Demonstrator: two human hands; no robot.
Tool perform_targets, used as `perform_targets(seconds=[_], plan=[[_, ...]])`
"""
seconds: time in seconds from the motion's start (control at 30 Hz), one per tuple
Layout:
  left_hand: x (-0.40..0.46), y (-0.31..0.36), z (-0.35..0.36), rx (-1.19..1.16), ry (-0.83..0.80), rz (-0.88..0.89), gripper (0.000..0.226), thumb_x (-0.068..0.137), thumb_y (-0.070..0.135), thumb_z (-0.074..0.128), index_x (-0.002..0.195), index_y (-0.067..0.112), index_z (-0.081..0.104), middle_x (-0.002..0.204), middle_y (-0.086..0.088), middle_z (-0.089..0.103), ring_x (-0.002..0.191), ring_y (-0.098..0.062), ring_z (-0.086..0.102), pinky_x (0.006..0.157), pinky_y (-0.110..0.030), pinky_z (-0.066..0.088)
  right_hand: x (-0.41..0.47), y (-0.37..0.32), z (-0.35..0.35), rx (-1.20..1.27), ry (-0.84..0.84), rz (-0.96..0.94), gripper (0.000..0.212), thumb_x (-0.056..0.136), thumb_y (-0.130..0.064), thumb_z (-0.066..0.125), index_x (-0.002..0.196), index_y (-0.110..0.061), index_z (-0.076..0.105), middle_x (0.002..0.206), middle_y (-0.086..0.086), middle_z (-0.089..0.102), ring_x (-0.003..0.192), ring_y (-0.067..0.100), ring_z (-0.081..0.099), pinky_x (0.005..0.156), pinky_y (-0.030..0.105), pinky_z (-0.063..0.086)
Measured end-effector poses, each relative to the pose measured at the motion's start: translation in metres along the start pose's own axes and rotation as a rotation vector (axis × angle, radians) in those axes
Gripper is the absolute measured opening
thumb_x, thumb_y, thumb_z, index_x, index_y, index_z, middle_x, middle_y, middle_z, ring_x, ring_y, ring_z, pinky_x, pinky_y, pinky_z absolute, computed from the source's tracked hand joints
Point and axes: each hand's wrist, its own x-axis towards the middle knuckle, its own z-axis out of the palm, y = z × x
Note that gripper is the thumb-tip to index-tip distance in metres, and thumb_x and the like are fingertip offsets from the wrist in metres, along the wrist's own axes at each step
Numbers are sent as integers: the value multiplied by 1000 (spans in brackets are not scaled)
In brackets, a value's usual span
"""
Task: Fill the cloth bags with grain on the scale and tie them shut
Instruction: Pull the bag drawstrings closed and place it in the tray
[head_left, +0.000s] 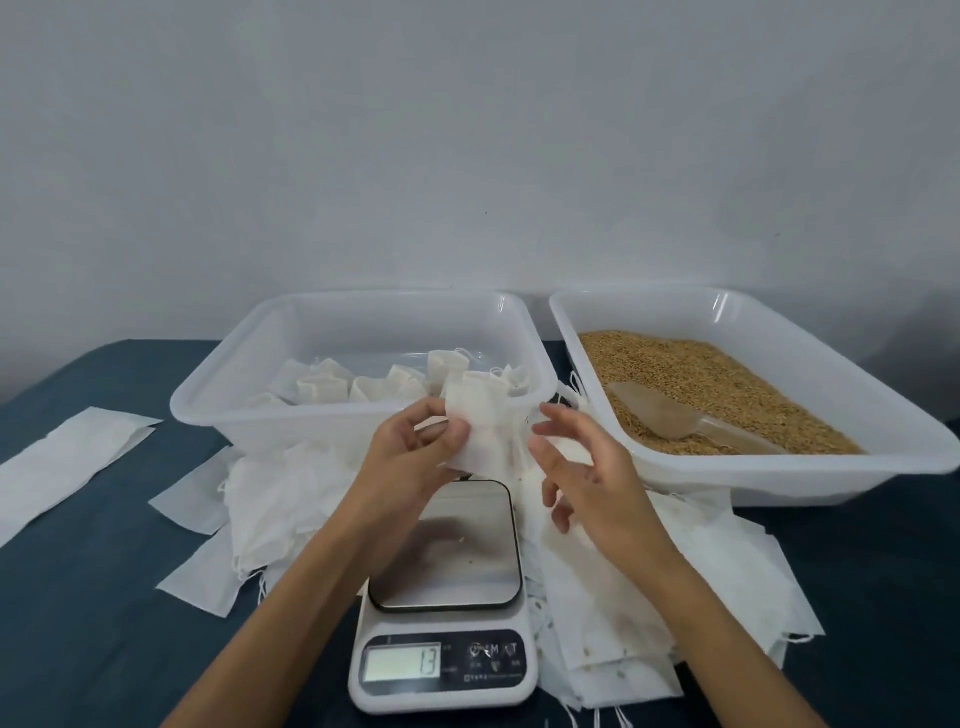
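Observation:
My left hand (415, 457) pinches a small white cloth bag (480, 421) and holds it up above the far edge of the scale (444, 551). My right hand (576, 467) hovers just right of the bag with fingers spread and holds nothing. The scale has a bare steel platform, and its display (402, 663) reads 13. Brown grain (696, 374) fills the white tray (810, 478) at the right, with a clear plastic scoop (670, 410) lying in it. Several filled, tied bags (363, 387) sit in the white tub (332, 421) behind the scale.
Loose flat empty cloth bags (623, 597) lie piled around the scale on both sides. Separate white sheets (67, 457) lie on the dark blue tablecloth (78, 623) at the left. A plain pale wall stands behind the table.

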Motion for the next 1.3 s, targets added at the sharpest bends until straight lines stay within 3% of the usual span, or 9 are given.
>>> perform_targets(seconds=[0.2,0.4,0.57,0.67,0.77,0.97,1.13,1.2,1.3], plan=[[-1,1,-1,6,-3,0,19,90,16,66,103,5,74,93,-11,77,84,-20,74,74,-29,61,0,-2,-3,242,-175,170,11,89,-11,74,99,-9,74,93,9,69,53,14,46,45,25,39],[0,3,-5,-36,-39,-42,29,89,15,67,115,2,71,100,-15,76,92,-26,74,77,-33,61,1,-2,-5,351,-239,248,42,90,-21,73,128,-10,61,119,11,71,64,18,58,48,27,48],[-2,7,-3,-117,-137,-133,39,90,1,64,129,-2,64,111,-19,71,95,-24,72,85,-35,62,0,-1,0,372,-335,304,47,86,-21,74,129,-7,62,98,9,66,64,20,58,46,27,48],[-3,8,-2,-103,-148,-129,40,85,-9,69,123,2,64,104,-15,69,92,-22,69,80,-32,61,0,-1,0,452,-310,310,42,83,-12,72,121,2,63,71,7,56,54,14,49,44,24,43],[-2,9,-4,-93,-79,-107,38,86,-12,63,118,9,64,97,-13,71,85,-22,68,73,-31,60,1,-1,-3,502,-239,259,34,76,-7,76,107,4,64,66,2,53,49,10,43,42,22,40],[-3,10,-2,196,79,57,47,89,-17,60,121,17,62,100,-11,74,82,-22,68,70,-34,55,0,-2,-2,360,-128,128,35,71,-15,82,104,-10,72,70,2,56,54,12,44,44,25,41],[-10,9,8,633,235,494,42,84,-5,77,115,18,61,116,0,66,104,-17,64,88,-26,52,-1,-5,-1,345,-47,7,20,73,-18,83,88,-16,69,72,-3,55,66,13,53,57,29,54],[-13,9,9,748,270,607,33,83,3,80,105,20,63,104,1,63,94,-17,60,84,-22,46,-2,-6,-1,329,-16,-36,19,74,-17,82,82,-15,65,74,-3,54,69,14,54,62,31,58],[-14,9,13,546,60,439,14,88,11,81,85,15,68,78,1,65,72,-12,58,72,-26,47,-4,-8,2,304,-27,-74,22,76,-19,82,78,-13,61,73,1,52,67,16,54,64,33,59]])
